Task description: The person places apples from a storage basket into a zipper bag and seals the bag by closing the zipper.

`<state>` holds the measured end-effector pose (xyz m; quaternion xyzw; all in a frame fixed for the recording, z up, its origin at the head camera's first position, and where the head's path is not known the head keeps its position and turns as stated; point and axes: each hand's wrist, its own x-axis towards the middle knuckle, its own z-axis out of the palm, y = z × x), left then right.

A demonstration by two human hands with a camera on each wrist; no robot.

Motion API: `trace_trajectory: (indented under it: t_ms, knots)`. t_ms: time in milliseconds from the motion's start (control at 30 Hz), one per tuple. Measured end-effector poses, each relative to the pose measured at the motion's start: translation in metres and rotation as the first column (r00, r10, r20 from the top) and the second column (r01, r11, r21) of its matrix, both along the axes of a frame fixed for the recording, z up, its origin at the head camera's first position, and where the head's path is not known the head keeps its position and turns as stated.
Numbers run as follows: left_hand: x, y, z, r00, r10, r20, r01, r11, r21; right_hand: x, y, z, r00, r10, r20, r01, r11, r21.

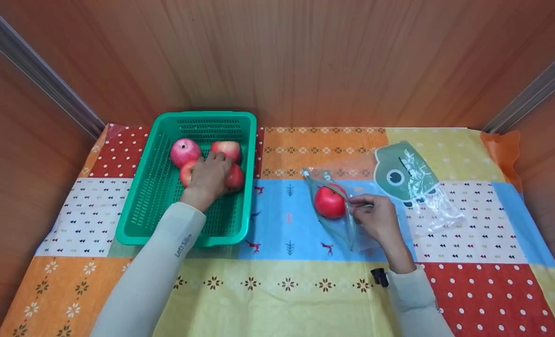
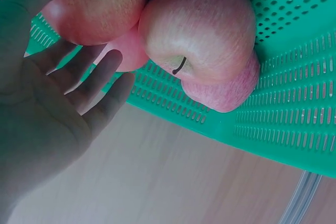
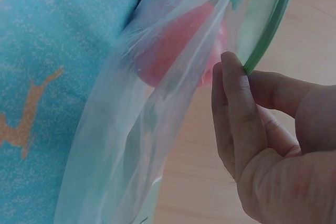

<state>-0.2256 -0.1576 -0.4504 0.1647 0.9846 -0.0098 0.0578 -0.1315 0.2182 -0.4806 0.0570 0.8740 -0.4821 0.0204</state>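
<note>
In the head view, my left hand [image 1: 207, 180] is inside a green plastic basket [image 1: 135, 206], over several red-pink apples [image 1: 185, 152]. The left wrist view shows that hand's fingers [image 2: 97, 80] spread and nearly straight beside one apple [image 2: 102, 9], the thumb near its top. Another apple [image 2: 199, 24], stem showing, sits apart from the fingers. My right hand [image 1: 378, 217] pinches the green zip edge of a clear plastic bag [image 1: 352, 234] between thumb and fingertips. Inside the bag lies one red apple [image 1: 330, 202], partly behind the film in the right wrist view.
A green cartoon face with a large eye [image 1: 401, 173] is printed on the bag's far right part. A patchwork-patterned cloth [image 1: 287, 281] covers the table. Wood-grain panels [image 1: 305, 61] stand at the back and both sides, close behind the basket.
</note>
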Motion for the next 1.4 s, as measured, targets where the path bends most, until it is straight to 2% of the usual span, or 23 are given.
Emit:
trace_trajectory:
  t_ms: [267, 633, 967, 1233, 1400]
  knots:
    - [0.005, -0.002, 0.001, 1.0, -0.007, -0.009, 0.007, 1.0, 0.002, 0.0, -0.001, -0.002, 1.0, -0.001, -0.005, 0.001, 1.0, -0.001]
    - [0.011, -0.005, 0.017, 0.999, 0.001, -0.037, -0.001, 1.0, -0.021, -0.001, -0.001, -0.001, 1.0, -0.026, -0.014, 0.026, 0.999, -0.022]
    - [0.026, -0.011, 0.027, 0.995, 0.029, -0.094, -0.034, 0.997, -0.062, 0.0, -0.002, 0.0, 1.0, -0.017, -0.019, 0.017, 1.0, -0.016]
    - [0.036, -0.016, 0.03, 0.986, 0.037, -0.162, -0.035, 0.999, 0.013, 0.001, -0.002, 0.001, 1.0, -0.016, 0.0, 0.016, 1.0, -0.009]
    - [0.042, -0.018, 0.032, 0.981, 0.034, -0.193, -0.029, 0.999, 0.032, 0.0, -0.002, 0.0, 1.0, -0.014, -0.019, 0.014, 1.0, -0.018]
